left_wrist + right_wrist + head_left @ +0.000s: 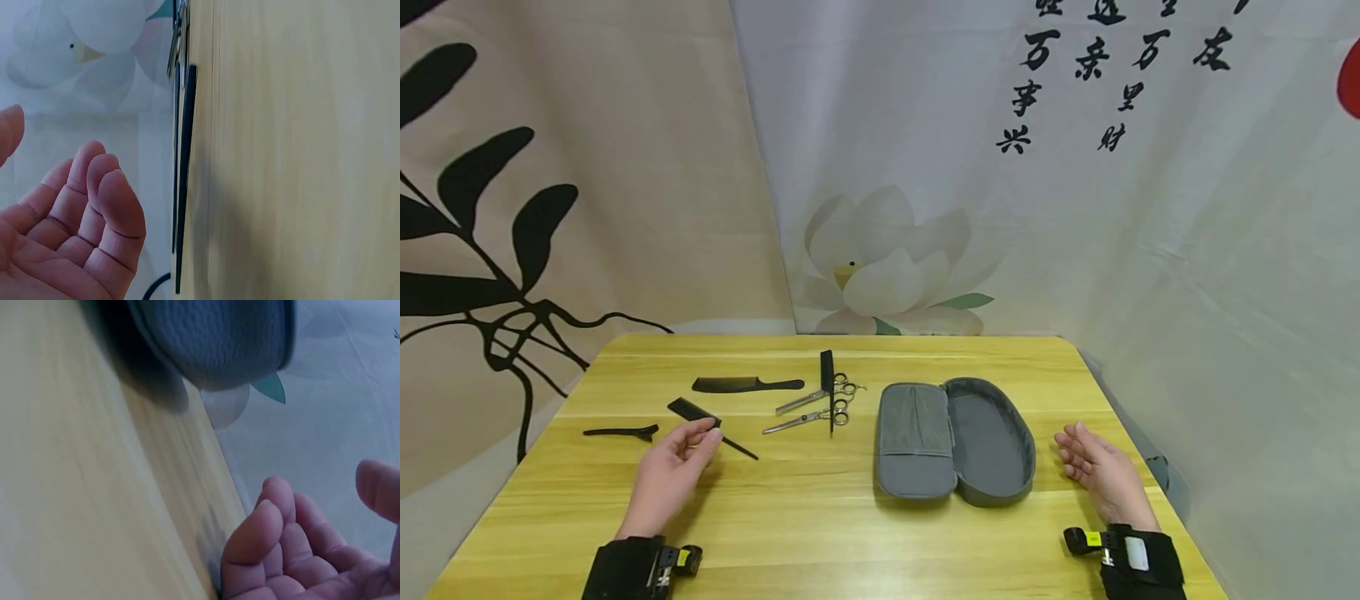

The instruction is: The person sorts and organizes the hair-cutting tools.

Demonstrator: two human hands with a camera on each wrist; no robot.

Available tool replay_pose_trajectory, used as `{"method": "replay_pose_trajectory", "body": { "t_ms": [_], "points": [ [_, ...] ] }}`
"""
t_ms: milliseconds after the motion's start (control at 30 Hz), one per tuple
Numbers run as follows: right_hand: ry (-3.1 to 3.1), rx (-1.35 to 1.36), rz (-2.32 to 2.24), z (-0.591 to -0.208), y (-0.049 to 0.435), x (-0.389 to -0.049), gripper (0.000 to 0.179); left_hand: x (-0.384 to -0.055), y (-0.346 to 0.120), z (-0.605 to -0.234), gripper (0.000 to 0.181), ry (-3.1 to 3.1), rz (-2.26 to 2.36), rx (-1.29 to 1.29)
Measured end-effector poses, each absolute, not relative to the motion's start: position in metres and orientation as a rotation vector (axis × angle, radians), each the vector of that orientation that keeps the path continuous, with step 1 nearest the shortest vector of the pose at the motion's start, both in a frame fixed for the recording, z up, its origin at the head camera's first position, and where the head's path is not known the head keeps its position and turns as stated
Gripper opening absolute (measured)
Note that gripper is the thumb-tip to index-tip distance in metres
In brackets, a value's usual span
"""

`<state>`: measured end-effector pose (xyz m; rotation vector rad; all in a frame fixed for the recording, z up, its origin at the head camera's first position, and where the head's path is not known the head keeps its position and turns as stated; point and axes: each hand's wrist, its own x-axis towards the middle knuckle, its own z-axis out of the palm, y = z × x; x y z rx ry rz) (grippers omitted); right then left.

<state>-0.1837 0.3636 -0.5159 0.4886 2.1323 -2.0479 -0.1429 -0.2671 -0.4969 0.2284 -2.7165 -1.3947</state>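
Note:
My left hand (pixel 677 468) is over the table with fingers loosely bent and thumb apart, holding nothing. Beneath its fingertips in the head view lies a black rat-tail comb (pixel 741 449), its tail pointing lower right. In the left wrist view that comb (pixel 185 169) lies on the wood, beside the curved fingers (pixel 122 206). Off to the right, my right hand (pixel 1101 471) is also relaxed and holds nothing. The nearest thing to it is a grey zip case (pixel 991 450), which lies spread open; its textured side (pixel 212 344) shows in the right wrist view.
A black hair clip (pixel 617 432) lies left of my left hand. Farther back are a black handled comb (pixel 741 384) and another rat-tail comb (pixel 827 371), which lies across two pairs of scissors (pixel 801 423). The wooden table (pixel 820 542) ends at a printed cloth backdrop (pixel 880 125).

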Motion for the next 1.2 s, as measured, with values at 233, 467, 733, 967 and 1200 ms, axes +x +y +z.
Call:
{"method": "replay_pose_trajectory", "body": {
  "t_ms": [233, 467, 733, 967, 1200],
  "points": [
    [2.060, 0.446, -2.144, -0.515, 0.352, -0.176, 0.050, -0.144, -0.254, -0.500, 0.069, -2.709, -1.447, 0.263],
    [2.054, 0.470, -2.180, -0.514, 0.342, -0.171, 0.046, -0.145, -0.250, -0.505, 0.073, -2.756, -1.443, 0.288],
    [2.072, 0.483, -2.172, -0.511, 0.333, -0.171, 0.050, -0.147, -0.241, -0.500, 0.059, -2.902, -1.170, 0.217],
    [2.094, 0.481, -2.145, -0.510, 0.327, -0.171, 0.051, -0.154, -0.238, -0.495, 0.044, -2.998, -0.922, 0.165],
    [2.109, 0.483, -2.117, -0.511, 0.325, -0.170, 0.059, -0.174, -0.198, -0.490, 0.051, -2.998, -0.862, 0.041]
  ]
}}
